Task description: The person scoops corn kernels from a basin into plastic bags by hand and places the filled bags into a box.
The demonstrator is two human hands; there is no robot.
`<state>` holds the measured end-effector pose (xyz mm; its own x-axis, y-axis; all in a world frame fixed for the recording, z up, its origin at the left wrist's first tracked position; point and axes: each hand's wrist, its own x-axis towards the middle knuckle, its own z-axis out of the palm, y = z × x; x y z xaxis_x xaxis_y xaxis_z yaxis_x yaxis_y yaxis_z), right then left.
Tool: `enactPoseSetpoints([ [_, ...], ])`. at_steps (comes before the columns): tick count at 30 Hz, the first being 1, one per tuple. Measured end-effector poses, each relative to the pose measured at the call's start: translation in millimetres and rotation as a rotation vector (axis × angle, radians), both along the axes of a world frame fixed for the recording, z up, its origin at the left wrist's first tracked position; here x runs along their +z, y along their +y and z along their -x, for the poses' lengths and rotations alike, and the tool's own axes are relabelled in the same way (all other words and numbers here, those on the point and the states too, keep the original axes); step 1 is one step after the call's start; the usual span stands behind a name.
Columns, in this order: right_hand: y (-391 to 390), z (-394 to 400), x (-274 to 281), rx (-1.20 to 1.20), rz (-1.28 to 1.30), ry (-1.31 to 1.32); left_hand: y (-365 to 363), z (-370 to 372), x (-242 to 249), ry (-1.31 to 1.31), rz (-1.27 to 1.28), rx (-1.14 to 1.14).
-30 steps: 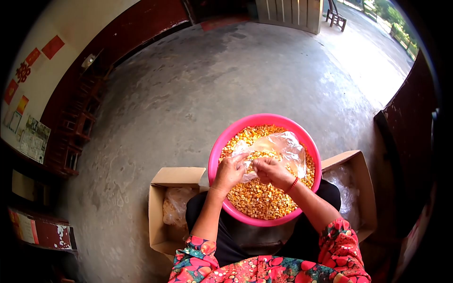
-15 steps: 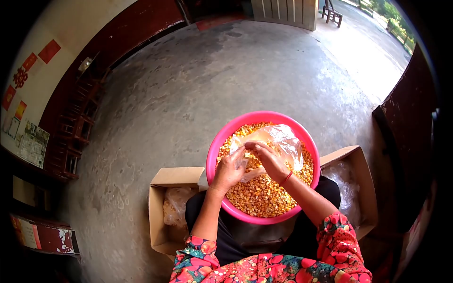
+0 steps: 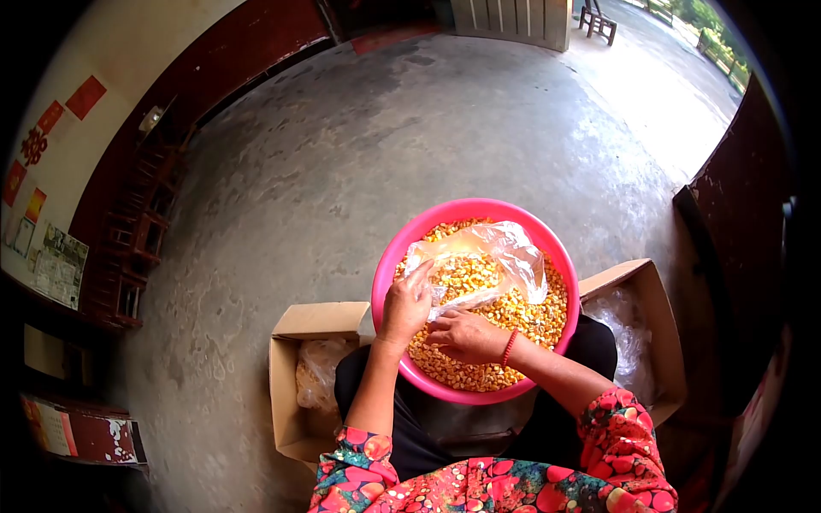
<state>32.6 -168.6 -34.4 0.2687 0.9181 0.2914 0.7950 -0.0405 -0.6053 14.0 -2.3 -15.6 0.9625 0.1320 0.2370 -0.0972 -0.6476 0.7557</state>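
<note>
A pink basin (image 3: 386,256) full of yellow corn kernels (image 3: 513,338) sits between my knees. On the corn lies a clear plastic bag (image 3: 517,244), its mouth spread wide and kernels inside it. My left hand (image 3: 405,306) is at the bag's left side, fingers along the film and thumb against it. Just below the bag's near edge is my right hand (image 3: 469,335), palm down, with fingers curled in at the film near my left hand. Its fingertips are partly hidden. A red bracelet (image 3: 510,349) circles the right wrist.
Beside my left leg stands an open cardboard box (image 3: 286,376) with a filled plastic bag (image 3: 321,372) in it. Another cardboard box (image 3: 667,355) at my right holds crumpled clear bags (image 3: 623,329). Wooden chairs (image 3: 137,235) line the left wall. Concrete floor (image 3: 342,171) stretches ahead to a doorway.
My hands were together over the bag. My right hand has moved down and left to its near edge, and my left hand has drawn slightly left. More of the bag's opening shows.
</note>
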Motion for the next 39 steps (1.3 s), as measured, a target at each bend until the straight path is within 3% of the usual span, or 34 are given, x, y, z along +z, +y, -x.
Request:
enactPoseSetpoints([
  [2,2,3,-13,-0.031,0.043,-0.197,0,0,0,-0.001,0.003,0.006],
  [3,3,3,-13,-0.035,0.043,-0.197,0,-1,1,0.012,0.001,-0.008],
  [5,5,3,-9,0.003,0.283,-0.055,0,-1,2,0.025,-0.001,-0.023],
  [13,6,4,-23,0.033,0.117,-0.024,1,1,2,0.010,-0.004,-0.025],
  [19,5,5,-9,0.027,0.293,-0.016,0,2,3,0.005,0.006,-0.035],
  [22,4,-1,-3,-0.035,0.078,0.118,0,1,-1,-0.040,0.011,-0.036],
  [25,10,-4,-1,-0.033,-0.100,0.814,0,0,-1,-0.020,-0.009,-0.044],
  [27,0,-7,18,-0.068,0.131,1.385,0,1,2,-0.006,-0.011,-0.045],
  [30,-5,-8,23,0.029,0.160,1.562,-1,1,1,0.015,-0.002,-0.047],
  [33,-9,-13,28,0.093,0.278,1.439,-1,0,2,0.004,0.006,-0.054],
  [35,-17,-25,34,0.132,0.140,1.550,-2,2,5,-0.010,0.002,-0.060],
  [39,-21,-51,26,-0.360,-0.274,1.602,-6,4,18,0.137,0.039,-0.048],
])
